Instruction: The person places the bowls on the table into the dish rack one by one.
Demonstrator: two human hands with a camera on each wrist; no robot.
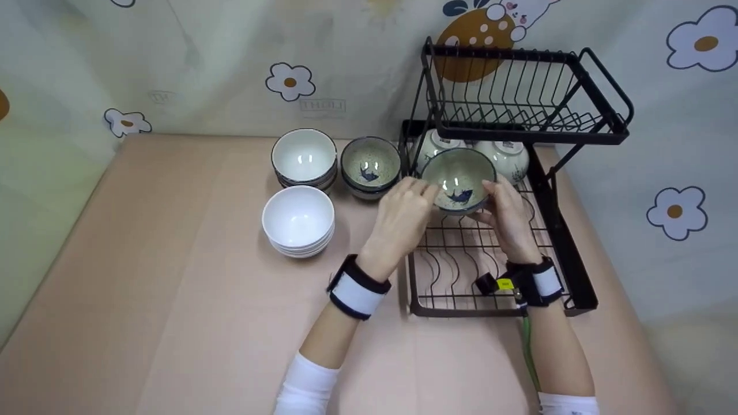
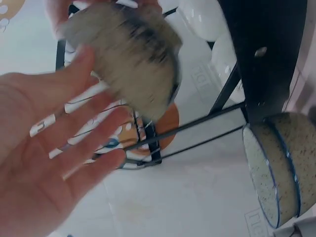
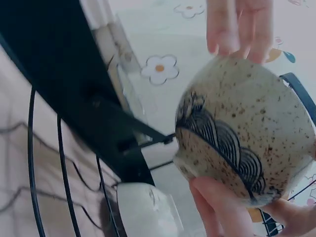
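A speckled beige bowl with a dark blue motif inside is held above the lower tier of a dish rack. My right hand grips it by the right side; in the right wrist view its thumb and fingers hold the bowl, whose outside shows a blue wave pattern. At the bowl's left rim is my left hand. The left wrist view shows this hand with fingers extended and spread, its thumb close to the blurred bowl; contact is hard to tell.
The black two-tier dish rack holds upside-down bowls at the back of its lower tier. Left of it stand a stack of speckled bowls, a stack of dark-rimmed white bowls and a stack of plain white bowls.
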